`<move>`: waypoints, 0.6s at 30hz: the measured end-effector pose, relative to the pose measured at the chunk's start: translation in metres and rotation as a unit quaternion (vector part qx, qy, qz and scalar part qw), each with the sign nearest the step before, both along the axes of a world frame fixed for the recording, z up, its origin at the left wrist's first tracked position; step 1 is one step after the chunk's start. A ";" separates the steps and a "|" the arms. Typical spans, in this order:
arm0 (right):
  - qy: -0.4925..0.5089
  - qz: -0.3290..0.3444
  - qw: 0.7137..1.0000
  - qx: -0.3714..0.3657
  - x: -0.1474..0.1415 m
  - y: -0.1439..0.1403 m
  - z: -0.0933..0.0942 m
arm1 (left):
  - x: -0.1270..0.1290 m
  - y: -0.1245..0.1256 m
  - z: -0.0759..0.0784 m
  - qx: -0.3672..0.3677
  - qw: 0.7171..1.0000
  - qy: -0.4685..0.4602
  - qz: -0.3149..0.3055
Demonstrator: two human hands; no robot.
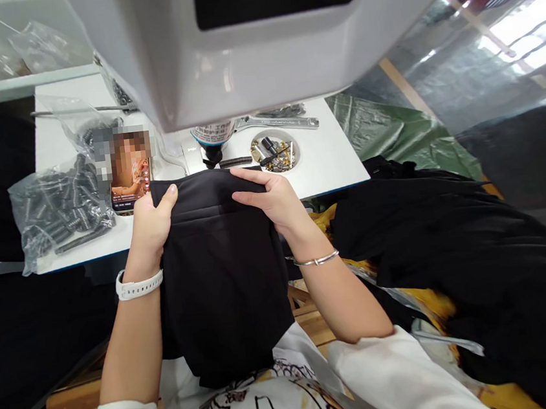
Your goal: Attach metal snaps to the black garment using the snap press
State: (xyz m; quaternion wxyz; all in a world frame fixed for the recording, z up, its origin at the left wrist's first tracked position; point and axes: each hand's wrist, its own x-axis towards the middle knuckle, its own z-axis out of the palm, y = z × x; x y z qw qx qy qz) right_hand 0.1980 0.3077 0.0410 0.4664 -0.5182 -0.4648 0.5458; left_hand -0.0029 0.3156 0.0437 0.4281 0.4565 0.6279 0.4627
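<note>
Both hands grip a black cloth [220,262] at its top edge, which lies on the white surface [326,153] just under the machine head [236,39]. The rest hangs down over the lap. The left hand [151,224] pinches the left corner, thumb on top. The right hand [272,198] lies flatter, fingers spread along the folded hem. The cloth looks soft, limp and light, likely to sag and slide unless held at the hem with both hands, as here. A small round dish [274,150] behind it holds gold and dark metal bits. A clear bag [59,207] to the left is full of dark springs. More black cloth [452,238] is piled to the right
</note>
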 end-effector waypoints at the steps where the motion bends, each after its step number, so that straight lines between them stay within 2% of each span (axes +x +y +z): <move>1: 0.000 -0.001 1.000 0.000 0.000 0.000 0.000 | 0.000 0.000 0.000 0.001 1.000 -0.001 -0.001; 10: -0.003 0.000 1.000 -0.002 -0.001 0.000 0.001 | 0.001 0.000 0.001 0.009 1.000 -0.008 -0.008; 18: 0.002 0.003 1.000 -0.010 -0.001 0.000 0.002 | 0.001 -0.001 0.003 -0.016 1.000 -0.009 0.002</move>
